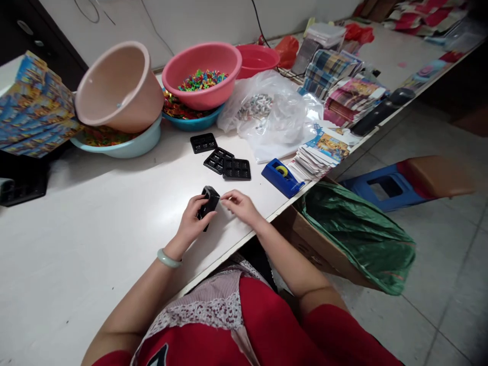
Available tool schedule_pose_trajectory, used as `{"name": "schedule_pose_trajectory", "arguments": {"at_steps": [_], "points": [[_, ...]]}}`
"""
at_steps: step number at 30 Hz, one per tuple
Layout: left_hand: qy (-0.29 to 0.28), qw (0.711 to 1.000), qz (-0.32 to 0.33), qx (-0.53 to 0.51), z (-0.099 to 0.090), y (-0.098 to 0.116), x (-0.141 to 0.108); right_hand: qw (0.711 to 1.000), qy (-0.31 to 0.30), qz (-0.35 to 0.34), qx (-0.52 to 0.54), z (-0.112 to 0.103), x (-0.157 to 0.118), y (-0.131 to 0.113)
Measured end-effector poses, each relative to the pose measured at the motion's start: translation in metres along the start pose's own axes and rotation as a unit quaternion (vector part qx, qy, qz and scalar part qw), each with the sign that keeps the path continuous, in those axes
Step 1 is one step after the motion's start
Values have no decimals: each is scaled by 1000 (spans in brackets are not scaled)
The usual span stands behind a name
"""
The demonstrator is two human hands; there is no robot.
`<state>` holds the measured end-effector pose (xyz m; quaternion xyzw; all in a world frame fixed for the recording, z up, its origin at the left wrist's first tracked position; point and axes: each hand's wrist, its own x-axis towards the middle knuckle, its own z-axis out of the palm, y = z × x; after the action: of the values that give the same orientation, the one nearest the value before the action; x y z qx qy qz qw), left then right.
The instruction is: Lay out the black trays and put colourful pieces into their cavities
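My left hand grips a black plastic tray, tilted up on its edge above the white table. It may be more than one tray pressed together; I cannot tell. Just right of its upper corner, my right hand is closed in a pinch, and whatever lies between the fingertips is too small to make out. Beyond my hands lie three black compartment trays: one at the back, one in the middle and one in front, the last two overlapping. A blue tape dispenser with yellow tape sits to the right.
A pink basin of colourful small pieces, a tilted peach basin and a clear plastic bag line the back. Printed cards are stacked at the right edge. Below stand a green-lined box and a blue stool.
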<state>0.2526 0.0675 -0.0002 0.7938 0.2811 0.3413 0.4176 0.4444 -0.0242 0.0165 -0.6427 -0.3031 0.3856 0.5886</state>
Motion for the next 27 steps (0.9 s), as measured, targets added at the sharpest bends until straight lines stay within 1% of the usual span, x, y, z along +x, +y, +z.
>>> {"name": "schedule_pose_trajectory", "arguments": {"at_steps": [1, 3, 4, 5, 6, 7, 8, 10, 12, 13, 14, 15, 16, 18, 19, 20, 21, 22, 23, 24, 26, 27], "points": [[-7, 1000, 7, 0, 6, 2, 1, 999, -21, -15, 25, 15, -7, 1], [-14, 1000, 12, -10, 13, 5, 3, 995, -33, -2, 91, 37, -16, 3], [-17, 1000, 5, -20, 13, 6, 4, 991, -31, 21, 125, 41, -17, 5], [-16, 999, -8, -33, 12, 7, 6, 986, -26, 48, 156, 39, -16, 7], [-7, 998, -28, -47, 8, 7, 6, 981, -15, 73, 178, 32, -15, 9], [10, 997, -52, -63, 3, 6, 7, 978, 5, 92, 185, 20, -12, 12], [30, 994, -78, -77, -4, 5, 7, 980, 32, 106, 164, 5, -10, 13], [60, 988, -112, -88, -15, 3, 7, 986, 85, 128, 67, -32, -6, 15], [50, 990, -104, -75, -20, 3, 5, 983, 109, 144, -36, -62, -7, 13], [34, 994, -86, -62, -19, 4, 3, 982, 113, 134, -76, -69, -10, 11], [17, 997, -60, -46, -15, 6, 2, 983, 106, 110, -100, -71, -14, 9], [-1, 999, -28, -30, -9, 8, 0, 988, 86, 76, -106, -66, -18, 7], [-18, 1000, 3, -17, -1, 11, -2, 992, 55, 38, -103, -55, -23, 4], [-43, 998, 53, -2, 15, 17, -5, 998, -5, -25, -56, -26, -32, 1], [-50, 997, 67, 0, 21, 20, -7, 999, -15, -37, -16, -10, -36, 0], [-55, 996, 73, -3, 25, 22, -7, 999, -18, -34, 28, 2, -39, 0], [-57, 996, 72, -10, 27, 24, -7, 997, -15, -16, 72, 11, -41, 0], [-56, 996, 60, -23, 25, 26, -6, 993, -12, 14, 119, 14, -44, 1], [-52, 997, 38, -41, 21, 27, -5, 985, -11, 51, 166, 12, -46, 2], [-42, 997, 3, -64, 16, 28, -3, 974, -8, 86, 208, 4, -49, 4], [-2, 988, -93, -124, 3, 28, 1, 959, 26, 129, 252, -25, -56, 8], [18, 976, -145, -159, -2, 28, 3, 956, 51, 138, 253, -43, -59, 11]]}}
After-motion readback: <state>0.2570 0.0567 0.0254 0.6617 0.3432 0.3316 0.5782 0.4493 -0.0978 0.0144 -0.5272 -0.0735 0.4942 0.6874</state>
